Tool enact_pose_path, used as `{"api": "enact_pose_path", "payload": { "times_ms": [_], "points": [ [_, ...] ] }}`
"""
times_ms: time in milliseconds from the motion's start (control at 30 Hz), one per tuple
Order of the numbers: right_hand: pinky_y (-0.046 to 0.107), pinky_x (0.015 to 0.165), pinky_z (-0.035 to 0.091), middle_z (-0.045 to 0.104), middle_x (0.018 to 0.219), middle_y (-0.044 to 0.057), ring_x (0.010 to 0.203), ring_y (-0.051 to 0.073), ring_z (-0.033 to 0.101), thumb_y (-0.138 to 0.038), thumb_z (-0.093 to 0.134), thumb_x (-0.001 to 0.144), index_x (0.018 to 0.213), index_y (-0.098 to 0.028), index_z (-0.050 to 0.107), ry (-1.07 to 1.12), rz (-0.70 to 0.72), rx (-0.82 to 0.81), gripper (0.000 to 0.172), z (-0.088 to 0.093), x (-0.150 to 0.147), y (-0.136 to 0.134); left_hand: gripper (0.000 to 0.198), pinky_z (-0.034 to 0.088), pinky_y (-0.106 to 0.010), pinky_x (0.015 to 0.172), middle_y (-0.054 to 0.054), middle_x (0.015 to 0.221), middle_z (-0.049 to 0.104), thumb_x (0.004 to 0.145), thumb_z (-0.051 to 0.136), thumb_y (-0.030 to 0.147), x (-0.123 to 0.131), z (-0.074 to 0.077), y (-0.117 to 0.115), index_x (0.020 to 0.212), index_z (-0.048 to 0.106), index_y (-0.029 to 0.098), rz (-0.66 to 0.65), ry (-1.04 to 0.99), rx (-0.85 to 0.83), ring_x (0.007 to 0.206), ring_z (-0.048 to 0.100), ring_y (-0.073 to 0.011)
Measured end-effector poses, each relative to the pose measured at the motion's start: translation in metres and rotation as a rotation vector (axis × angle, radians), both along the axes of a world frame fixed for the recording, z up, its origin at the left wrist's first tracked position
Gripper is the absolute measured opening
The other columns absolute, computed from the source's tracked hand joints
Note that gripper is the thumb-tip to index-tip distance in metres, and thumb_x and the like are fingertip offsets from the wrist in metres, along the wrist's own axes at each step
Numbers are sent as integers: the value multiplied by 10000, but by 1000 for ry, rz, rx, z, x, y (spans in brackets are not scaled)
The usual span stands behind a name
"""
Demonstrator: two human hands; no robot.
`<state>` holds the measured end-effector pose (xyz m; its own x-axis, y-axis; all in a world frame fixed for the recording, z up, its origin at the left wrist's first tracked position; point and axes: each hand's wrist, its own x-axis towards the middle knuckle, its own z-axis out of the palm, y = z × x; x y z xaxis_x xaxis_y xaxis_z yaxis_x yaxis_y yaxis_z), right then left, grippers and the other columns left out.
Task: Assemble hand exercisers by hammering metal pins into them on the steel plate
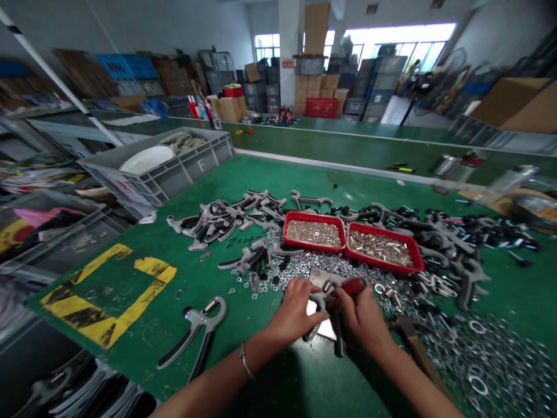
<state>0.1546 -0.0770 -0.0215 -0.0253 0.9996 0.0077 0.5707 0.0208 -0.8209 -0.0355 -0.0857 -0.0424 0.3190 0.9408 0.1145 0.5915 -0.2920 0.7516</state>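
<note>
My left hand (298,310) is closed on a grey-and-black hand grip exerciser (319,300), held over a small metal plate (326,330). My right hand (363,313) is wrapped round a red-handled tool (353,285); its working end is hidden by the fingers. A black handle of the exerciser points down beneath the right fingers. An assembled hand grip exerciser (198,328) with a spring lies on the green table to the left. Loose grey handles (217,219) are piled beyond my hands.
Two red trays hold small metal parts: the left tray (314,248) and the right tray (383,265). Washers (487,360) are scattered at right, near a hammer (415,345). Black-headed bolts (487,226) lie farther back. A grey crate (174,181) stands at left.
</note>
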Motion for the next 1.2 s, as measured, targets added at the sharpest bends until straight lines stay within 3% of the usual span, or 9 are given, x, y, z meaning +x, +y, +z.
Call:
{"api": "enact_pose_path", "payload": {
  "times_ms": [200, 367, 467, 600, 733, 833, 900, 1033, 1200],
  "points": [
    [336, 593, 422, 634, 735, 41, 662, 267, 642, -460, 380, 962, 986, -248, 375, -222, 109, 71, 214, 11, -14, 20, 399, 375, -427, 977, -60, 1104, 542, 758, 767, 337, 5, 10, -2, 1067, 551, 204, 24, 73, -26, 1105, 445, -275],
    [316, 656, 449, 602, 771, 20, 688, 205, 593, -445, 346, 985, 966, -256, 436, 45, 135, 185, 210, 38, -15, 3, 402, 368, -445, 951, -77, 1111, 554, 758, 762, 353, 11, 14, -8, 1073, 563, 203, 44, 176, -24, 1097, 459, -298],
    [291, 598, 433, 600, 738, -1, 621, 183, 566, -451, 362, 981, 1018, -258, 452, 66, 115, 165, 216, 46, 10, 7, 407, 379, -435, 940, -86, 1136, 564, 783, 742, 400, 7, 19, -3, 1100, 582, 202, -2, 184, -17, 1103, 470, -298],
    [331, 618, 409, 641, 737, 52, 666, 244, 598, -444, 460, 923, 959, -217, 547, -495, 64, 56, 245, 31, 76, 35, 244, 390, -392, 942, -67, 1093, 619, 925, 577, 376, -8, 39, 42, 1099, 618, 211, -77, 232, 136, 1069, 520, -248],
    [410, 772, 376, 679, 916, 136, 869, 311, 571, -429, 562, 884, 910, -188, 688, -895, 100, 310, 273, 32, 113, 60, 220, 369, -391, 987, -107, 1048, 660, 968, 461, 219, -21, 60, 123, 1013, 670, 162, -19, 477, 271, 1077, 551, -250],
    [393, 760, 340, 679, 907, 108, 858, 279, 532, -358, 571, 900, 869, -224, 745, -927, 179, 389, 222, 48, 86, 81, 174, 379, -426, 972, -171, 966, 687, 881, 532, 105, -23, 62, 174, 865, 704, 120, 13, 561, 247, 1060, 585, -302],
    [378, 746, 326, 679, 903, 95, 888, 279, 515, -346, 585, 898, 857, -239, 754, -925, 240, 382, 204, 54, 55, 101, 115, 402, -422, 946, -176, 883, 705, 813, 601, 81, -23, 58, 192, 783, 706, 117, 8, 593, 223, 1011, 620, -312],
    [398, 771, 320, 684, 905, 128, 961, 310, 498, -275, 611, 872, 805, -205, 751, -950, 279, 380, 170, 46, 7, 146, 107, 418, -432, 923, -197, 854, 716, 784, 612, 80, -27, 49, 196, 740, 706, 105, 2, 613, 208, 965, 651, -325],
    [423, 826, 315, 696, 940, 168, 1020, 329, 485, -176, 602, 853, 822, -165, 726, -932, 328, 363, 128, 29, -4, 169, 164, 410, -408, 957, -159, 884, 717, 835, 552, 86, -38, 47, 190, 794, 704, 132, 24, 542, 198, 990, 643, -282]
  ]
}}
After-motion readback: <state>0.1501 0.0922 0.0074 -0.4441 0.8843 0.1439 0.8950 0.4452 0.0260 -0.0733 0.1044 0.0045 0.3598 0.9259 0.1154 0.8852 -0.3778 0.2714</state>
